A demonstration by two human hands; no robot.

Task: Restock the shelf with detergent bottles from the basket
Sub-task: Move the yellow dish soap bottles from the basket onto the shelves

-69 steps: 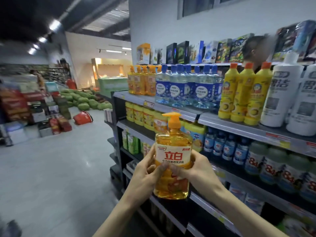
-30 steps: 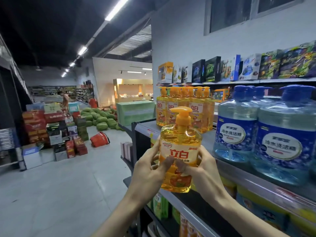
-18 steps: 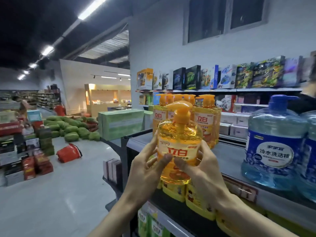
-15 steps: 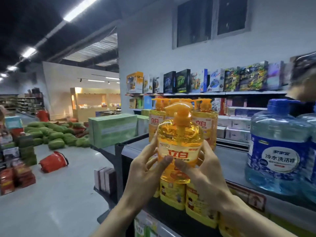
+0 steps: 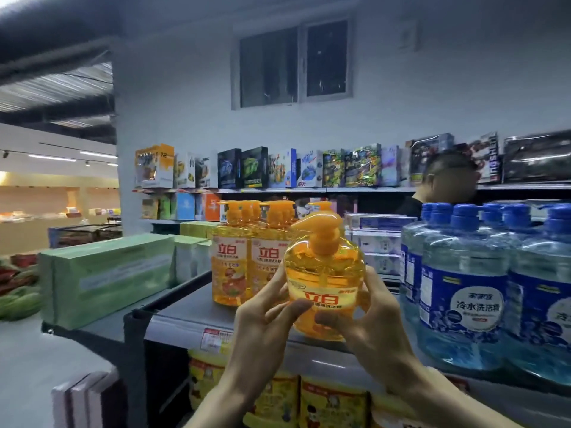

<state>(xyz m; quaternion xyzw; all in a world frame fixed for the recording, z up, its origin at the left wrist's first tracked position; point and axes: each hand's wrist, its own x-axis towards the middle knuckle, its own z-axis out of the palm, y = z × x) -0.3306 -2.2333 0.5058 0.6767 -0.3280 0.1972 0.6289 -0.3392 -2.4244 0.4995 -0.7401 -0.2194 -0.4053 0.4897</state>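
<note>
Detergent bottle [image 5: 323, 282]: orange, with a pump top, gripped in both my hands at the front edge of the top shelf. I can't tell whether its base touches yet.
Left hand [image 5: 262, 316]: fingers curled round the bottle's left side, thumb across the front by the label.
Right hand [image 5: 370, 316]: wrapped round the right side, thumb pressed on the front below the label.
Shelf [image 5: 185, 319]: grey deck, with bare space open right behind the bottle.
Orange row [image 5: 230, 267]: matching bottles just to the left and further back, upright, labels facing me.
Blue jugs [image 5: 463, 288]: big ones, close beside my right hand.
Green boxes [image 5: 105, 273]: off at the shelf's left end, well apart from me.
Basket: not in view from here.
Step in hand: placing, I'd say. This bottle is lined up for the gap between the orange row and the jugs.
Next move: slide it back and slightly left until it stands beside its twins, square the label to the front, then let go with both hands.
Watch for: my right knuckles nudging the nearest jug, and the pump knocking the row.
</note>
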